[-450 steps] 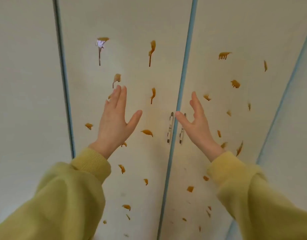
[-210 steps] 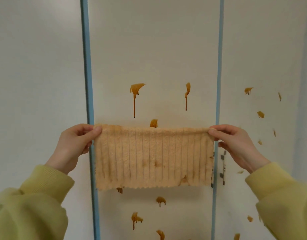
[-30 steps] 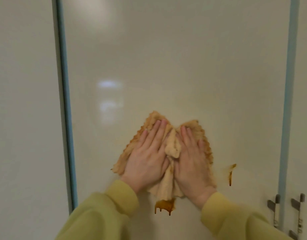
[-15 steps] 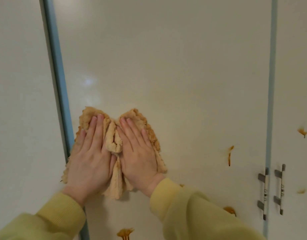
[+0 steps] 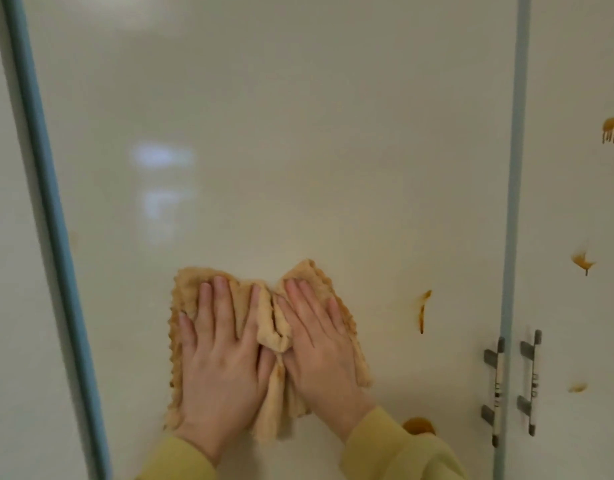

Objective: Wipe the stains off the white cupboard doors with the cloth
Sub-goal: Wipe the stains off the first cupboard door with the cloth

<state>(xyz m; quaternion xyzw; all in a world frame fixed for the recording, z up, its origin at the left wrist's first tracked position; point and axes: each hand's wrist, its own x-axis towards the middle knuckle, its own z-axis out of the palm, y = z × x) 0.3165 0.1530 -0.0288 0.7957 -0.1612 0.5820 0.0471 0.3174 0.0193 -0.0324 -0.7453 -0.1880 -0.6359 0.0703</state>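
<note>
Both hands (image 5: 264, 355) and cloth (image 5: 274, 327) farther right now.

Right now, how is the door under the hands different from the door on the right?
The middle door shows two orange stains, one streak and a blob by the right sleeve; the right door shows about five. Both hands, left and right, press the cloth flat on the middle door; nothing touches the right door. Both doors are white, with metal handles beside the blue strip.
</note>
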